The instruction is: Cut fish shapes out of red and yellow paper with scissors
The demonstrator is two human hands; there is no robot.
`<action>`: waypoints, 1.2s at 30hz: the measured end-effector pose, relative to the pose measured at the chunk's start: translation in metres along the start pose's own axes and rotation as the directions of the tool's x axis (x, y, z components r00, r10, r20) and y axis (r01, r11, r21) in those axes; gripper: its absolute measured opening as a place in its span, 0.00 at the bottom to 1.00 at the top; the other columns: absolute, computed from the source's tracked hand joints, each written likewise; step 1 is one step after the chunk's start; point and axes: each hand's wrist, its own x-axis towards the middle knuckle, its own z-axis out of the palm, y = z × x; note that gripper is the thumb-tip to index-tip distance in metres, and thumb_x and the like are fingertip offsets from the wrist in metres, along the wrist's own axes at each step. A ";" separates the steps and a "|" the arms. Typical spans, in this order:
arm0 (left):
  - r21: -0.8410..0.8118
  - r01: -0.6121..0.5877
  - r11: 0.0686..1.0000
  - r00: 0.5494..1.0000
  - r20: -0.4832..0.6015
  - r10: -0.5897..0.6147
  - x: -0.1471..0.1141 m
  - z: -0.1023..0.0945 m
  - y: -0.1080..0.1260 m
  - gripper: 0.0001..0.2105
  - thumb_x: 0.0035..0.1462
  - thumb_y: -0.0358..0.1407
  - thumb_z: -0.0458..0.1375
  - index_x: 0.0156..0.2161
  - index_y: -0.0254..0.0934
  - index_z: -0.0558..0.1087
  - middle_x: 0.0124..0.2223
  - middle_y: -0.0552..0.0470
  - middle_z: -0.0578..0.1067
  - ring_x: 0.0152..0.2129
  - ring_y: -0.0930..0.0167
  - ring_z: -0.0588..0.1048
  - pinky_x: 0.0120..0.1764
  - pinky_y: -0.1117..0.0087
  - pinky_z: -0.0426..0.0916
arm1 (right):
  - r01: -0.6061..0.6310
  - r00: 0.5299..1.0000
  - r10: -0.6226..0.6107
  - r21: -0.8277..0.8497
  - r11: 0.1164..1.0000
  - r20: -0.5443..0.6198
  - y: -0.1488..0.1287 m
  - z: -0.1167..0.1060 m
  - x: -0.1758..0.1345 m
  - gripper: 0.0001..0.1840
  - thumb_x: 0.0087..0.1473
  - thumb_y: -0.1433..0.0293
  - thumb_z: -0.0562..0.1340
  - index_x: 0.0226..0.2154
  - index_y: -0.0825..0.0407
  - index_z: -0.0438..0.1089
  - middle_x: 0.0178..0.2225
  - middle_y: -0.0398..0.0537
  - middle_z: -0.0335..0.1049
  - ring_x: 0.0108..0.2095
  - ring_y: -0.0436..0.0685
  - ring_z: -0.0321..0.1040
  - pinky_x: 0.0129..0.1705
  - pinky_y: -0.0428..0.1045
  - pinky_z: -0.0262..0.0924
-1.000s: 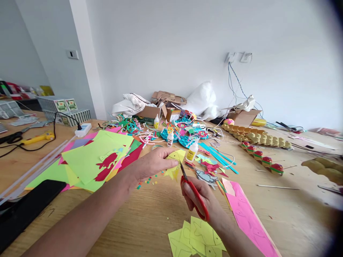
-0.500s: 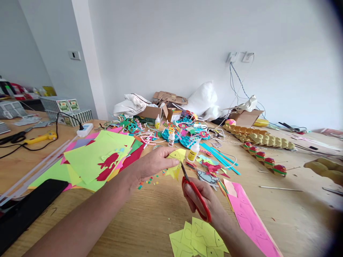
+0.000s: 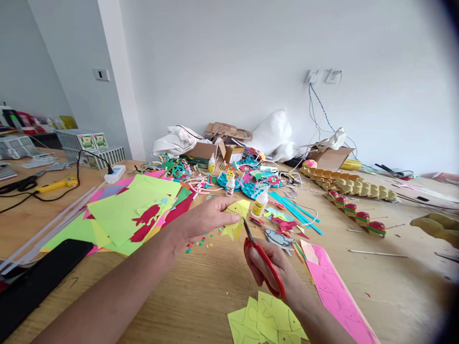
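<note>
My left hand (image 3: 211, 218) pinches a piece of yellow paper (image 3: 236, 208) with a fish drawn on it, thumb and fingers on its left side. In my right hand (image 3: 274, 265) are red-handled scissors (image 3: 269, 267), their dark blades pointing up at the paper's right edge. Whether the blades are parted is too small to tell. Below my right hand lie several yellow paper pieces (image 3: 265, 320) with pencilled outlines. A grey paper fish (image 3: 278, 238) and red paper scraps (image 3: 285, 224) are just beyond the scissors. Small coloured paper dots (image 3: 202, 242) lie under my left wrist.
Coloured paper sheets (image 3: 125, 210) are piled at left, beside a black phone-like slab (image 3: 46, 282). Glue bottles (image 3: 259, 204) stand beyond my hands. At right lie a pink paper strip (image 3: 333, 291) and egg-carton caterpillars (image 3: 358, 217). Cardboard boxes (image 3: 202, 152) are near the wall.
The view has shifted very slightly. Both hands stay nearly in place, still holding the yellow paper and the scissors.
</note>
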 end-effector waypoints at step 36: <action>-0.005 0.041 0.999 0.991 -0.124 -0.041 0.004 0.016 -0.002 0.08 0.50 0.38 0.55 0.32 0.35 0.68 0.27 0.57 0.66 0.23 0.77 0.63 0.27 0.76 0.57 | 0.027 0.998 -0.021 0.100 0.995 -0.060 0.004 0.007 0.002 0.25 0.53 0.49 0.49 0.17 0.49 0.56 0.12 0.37 0.55 0.13 0.48 0.51 0.17 0.44 0.44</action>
